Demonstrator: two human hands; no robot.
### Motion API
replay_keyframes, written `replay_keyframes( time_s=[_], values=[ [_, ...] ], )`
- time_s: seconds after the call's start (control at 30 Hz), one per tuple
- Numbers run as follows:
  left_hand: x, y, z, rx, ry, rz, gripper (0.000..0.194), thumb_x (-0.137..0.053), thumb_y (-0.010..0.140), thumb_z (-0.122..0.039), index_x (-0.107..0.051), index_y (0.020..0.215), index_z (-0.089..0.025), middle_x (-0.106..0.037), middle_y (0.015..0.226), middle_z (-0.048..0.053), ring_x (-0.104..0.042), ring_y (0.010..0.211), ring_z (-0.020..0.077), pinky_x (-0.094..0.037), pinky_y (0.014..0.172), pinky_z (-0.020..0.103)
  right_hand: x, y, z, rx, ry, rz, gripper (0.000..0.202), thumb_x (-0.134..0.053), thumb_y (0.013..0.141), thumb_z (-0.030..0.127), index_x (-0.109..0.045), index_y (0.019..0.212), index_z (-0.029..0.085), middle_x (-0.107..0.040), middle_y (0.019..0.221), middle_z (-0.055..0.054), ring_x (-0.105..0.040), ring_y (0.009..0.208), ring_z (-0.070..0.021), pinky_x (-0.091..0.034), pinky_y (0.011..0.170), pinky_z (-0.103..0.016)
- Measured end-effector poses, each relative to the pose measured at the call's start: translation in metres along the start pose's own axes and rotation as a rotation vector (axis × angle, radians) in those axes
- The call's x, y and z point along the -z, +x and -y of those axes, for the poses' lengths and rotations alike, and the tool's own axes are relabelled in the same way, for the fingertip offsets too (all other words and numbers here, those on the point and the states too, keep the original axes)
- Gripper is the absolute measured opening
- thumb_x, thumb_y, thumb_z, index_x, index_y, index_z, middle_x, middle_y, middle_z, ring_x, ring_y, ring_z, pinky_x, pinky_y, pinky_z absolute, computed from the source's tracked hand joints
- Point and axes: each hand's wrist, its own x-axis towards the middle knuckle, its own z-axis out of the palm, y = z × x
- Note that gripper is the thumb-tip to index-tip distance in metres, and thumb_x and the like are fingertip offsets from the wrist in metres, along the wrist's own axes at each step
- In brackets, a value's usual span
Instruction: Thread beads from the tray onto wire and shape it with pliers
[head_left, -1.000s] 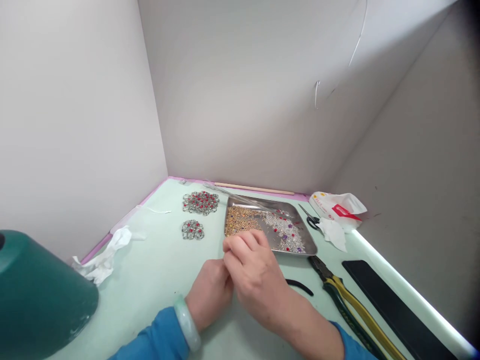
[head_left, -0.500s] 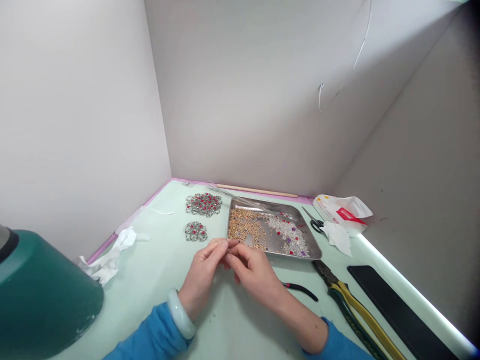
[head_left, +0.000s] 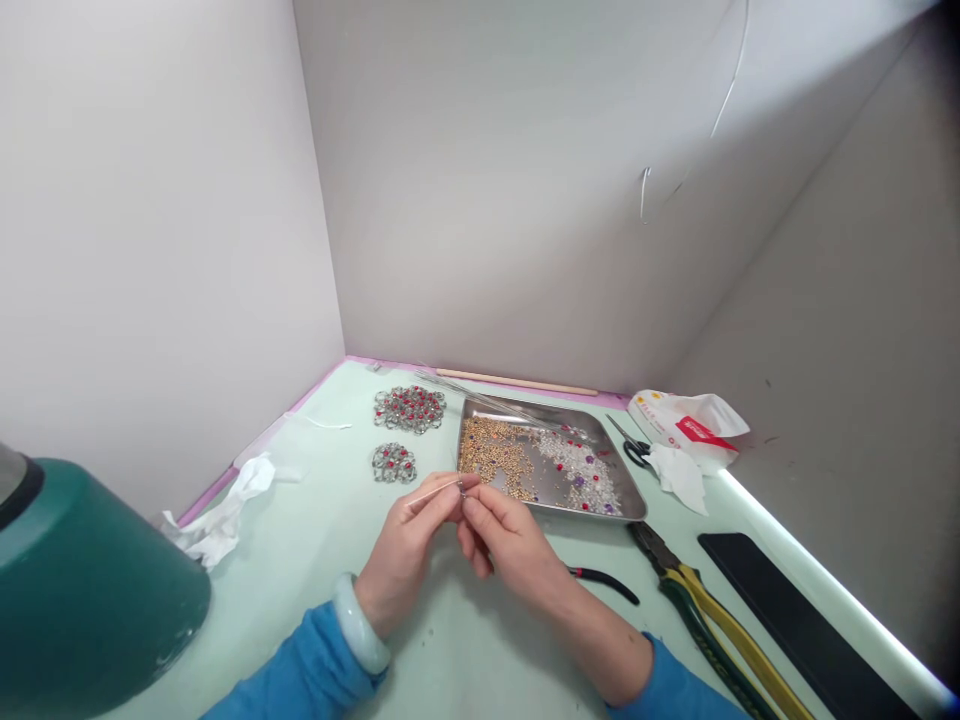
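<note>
My left hand [head_left: 409, 540], with a pale bangle at its wrist, pinches a thin wire [head_left: 433, 492] between thumb and forefinger. Fingertips of my right hand [head_left: 506, 530] meet it and are closed on a small piece at the wire, too small to make out. Both hands are just in front of a metal tray [head_left: 555, 514] of gold beads [head_left: 495, 455] and clear beads [head_left: 592, 478] mixed with red and purple ones. Two piles of wire rings with red beads, a larger one [head_left: 409, 409] and a smaller one [head_left: 394, 463], lie left of the tray.
A green container [head_left: 97, 590] stands at the left, near crumpled tissue [head_left: 232, 515]. Right of the tray are scissors [head_left: 636, 450], a tissue pack [head_left: 686, 425], large pliers [head_left: 697, 600] and a black bar [head_left: 795, 620]. Long wires and a wooden stick [head_left: 517, 382] lie behind.
The wire now shows along my left forefinger. My right hand's lower fingers have spread downward a little, while both hands' fingertips stay together. The view has shifted slightly.
</note>
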Motion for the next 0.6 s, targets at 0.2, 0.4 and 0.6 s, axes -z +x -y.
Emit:
replay_keyframes(
  time_s=[0.2,0.4,0.6],
  values=[
    [0.0003,0.0,0.0004,0.048,-0.08,0.006,0.023,-0.063,0.077,-0.036,-0.07,0.076,-0.014,-0.059,0.072,0.004,-0.058,0.081,0.0186,-0.045,0.076,0.029,0.0023,0.0002,0.0028,-0.141,0.456,0.203,0.027,-0.054,0.084,0.043,-0.05,0.08,0.016,-0.042,0.051,0.008,-0.035,0.037,-0.0044,-0.025,0.04,-0.019],
    [0.0002,0.0026,0.004,-0.014,0.036,-0.137,0.02,-0.069,0.072,-0.034,-0.07,0.073,-0.015,-0.061,0.077,0.003,-0.056,0.081,0.016,-0.043,0.077,0.025,-0.0011,-0.0001,-0.003,-0.063,0.189,0.125,0.033,-0.048,0.087,0.047,-0.048,0.076,0.016,-0.049,0.055,0.005,-0.039,0.039,-0.0045,-0.026,0.04,-0.019],
    [0.0016,0.0029,0.0045,0.023,0.063,-0.139,0.027,-0.062,0.077,-0.041,-0.069,0.079,-0.015,-0.058,0.067,0.001,-0.055,0.075,0.0161,-0.043,0.075,0.027,-0.002,0.0004,-0.0056,-0.079,0.107,0.058,0.031,-0.048,0.087,0.046,-0.05,0.079,0.016,-0.049,0.052,0.006,-0.037,0.036,-0.0044,-0.026,0.037,-0.017]
  ],
)
